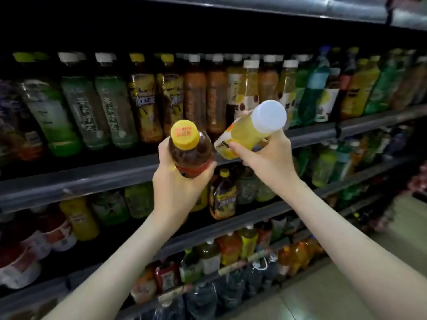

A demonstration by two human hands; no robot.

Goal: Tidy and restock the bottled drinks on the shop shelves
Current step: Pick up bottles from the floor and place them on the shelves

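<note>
Hands grip a yellow-capped brown bottle and a white-capped yellow bottle.

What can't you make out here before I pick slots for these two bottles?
Head view:
Label of the tea bottle: mostly under the left hand; cap print blurred.
Label of the juice bottle: text too small, partly under the right hand.
Part of the shelf behind both bottles: blocked by them.
The top shelf: cut off by the upper edge.
</note>
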